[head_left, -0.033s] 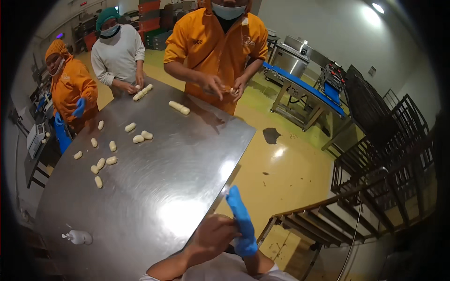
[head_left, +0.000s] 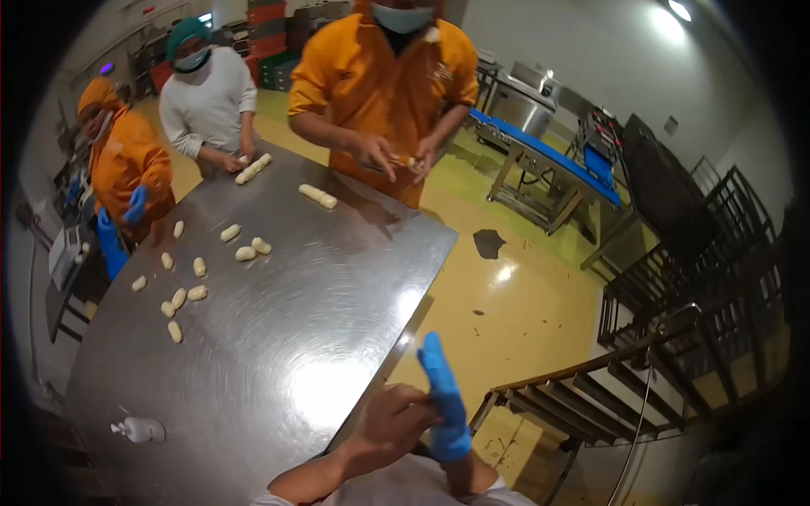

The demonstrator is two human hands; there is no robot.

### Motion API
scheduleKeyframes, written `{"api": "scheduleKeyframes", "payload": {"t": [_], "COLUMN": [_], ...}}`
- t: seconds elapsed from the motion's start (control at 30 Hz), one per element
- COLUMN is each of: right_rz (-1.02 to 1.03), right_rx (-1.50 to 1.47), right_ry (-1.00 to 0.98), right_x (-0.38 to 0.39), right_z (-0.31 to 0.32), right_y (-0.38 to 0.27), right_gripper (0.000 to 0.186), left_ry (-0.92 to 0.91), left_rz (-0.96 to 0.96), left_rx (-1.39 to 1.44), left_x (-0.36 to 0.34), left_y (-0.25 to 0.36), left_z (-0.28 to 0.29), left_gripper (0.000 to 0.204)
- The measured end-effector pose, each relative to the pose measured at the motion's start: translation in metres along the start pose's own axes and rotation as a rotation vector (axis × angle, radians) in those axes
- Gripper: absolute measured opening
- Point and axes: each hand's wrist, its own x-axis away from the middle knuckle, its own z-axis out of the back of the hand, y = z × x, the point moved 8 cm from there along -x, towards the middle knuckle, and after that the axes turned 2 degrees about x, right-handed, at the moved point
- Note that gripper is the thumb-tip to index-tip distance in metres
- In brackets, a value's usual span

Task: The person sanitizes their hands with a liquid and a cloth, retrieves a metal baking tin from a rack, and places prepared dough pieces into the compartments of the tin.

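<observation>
My bare left hand (head_left: 396, 422) pinches the blue glove near the palm of my right hand (head_left: 447, 405), beside the table's right edge at the bottom of the view. My right hand wears that glove and is held upright, fingers stretched out. The steel table (head_left: 253, 363) holds several pale dough pieces (head_left: 200, 266) on its far left half and longer segmented rolls (head_left: 317, 196) along its far side. A small white bottle (head_left: 143, 430) stands at the lower left.
Co-workers in orange (head_left: 380, 76) and white (head_left: 207, 101) handle dough across the table; another (head_left: 126, 164) wearing blue gloves stands at left. A blue-belted conveyor (head_left: 540, 152) is behind at right. Metal racks (head_left: 607, 396) border the yellow floor (head_left: 523, 312) on my right.
Both my hands have shifted slightly to the right, and the gloved fingers sit a little farther right. The surroundings appear slightly shifted left in the view.
</observation>
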Motion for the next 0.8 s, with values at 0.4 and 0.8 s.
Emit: {"api": "scheduleKeyframes", "payload": {"t": [0.4,0.8], "right_rz": [-0.065,-0.665], "right_rx": [0.62,2.653], "right_ry": [0.96,2.131], "right_x": [0.149,0.387], "right_z": [0.257,0.087], "right_y": [-0.074,-0.311], "right_gripper": [0.044,0.036], "left_ry": [-0.784,-1.23], "left_rz": [-0.21,-0.288], "left_rx": [0.653,2.005], "left_x": [-0.092,-0.079], "left_y": [0.044,0.236], "left_z": [-0.306,-0.327], "left_gripper": [0.013,0.025]}}
